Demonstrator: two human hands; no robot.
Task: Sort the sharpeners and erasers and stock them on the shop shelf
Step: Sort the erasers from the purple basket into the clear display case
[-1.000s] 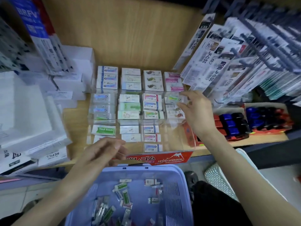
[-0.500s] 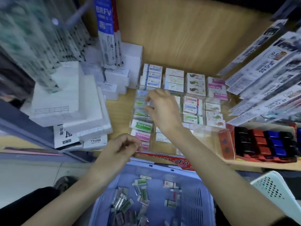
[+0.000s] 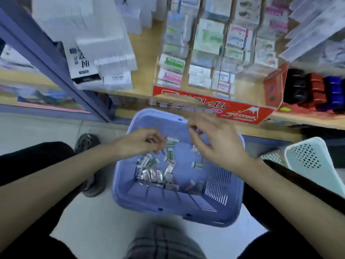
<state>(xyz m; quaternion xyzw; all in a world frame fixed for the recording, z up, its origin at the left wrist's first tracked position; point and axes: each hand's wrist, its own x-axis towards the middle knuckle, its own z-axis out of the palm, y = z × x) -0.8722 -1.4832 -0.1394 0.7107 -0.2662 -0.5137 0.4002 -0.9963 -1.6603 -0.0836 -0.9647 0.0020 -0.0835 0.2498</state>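
A blue plastic basket (image 3: 214,218) stands on the floor below the shelf. Several small wrapped erasers (image 3: 155,172) lie loose in it. My left hand (image 3: 139,142) hovers over the basket's left side, its fingers curled and pinching a small pale eraser. Over the basket's far right side my right hand (image 3: 218,141) is blurred, with loosely bent fingers and nothing seen in it. On the shelf above, a clear eraser display case (image 3: 209,53) with a red front (image 3: 242,113) holds rows of boxed erasers.
Black, red and blue sharpeners (image 3: 313,90) sit in a tray right of the display. White boxes (image 3: 104,43) are stacked to its left. A white perforated basket (image 3: 308,157) stands at the right, and a blue shelf post (image 3: 56,66) runs diagonally at the left.
My right hand has come down from the display's left column to the basket. My left hand dropped from the display's front edge into the basket. The view tilted down.
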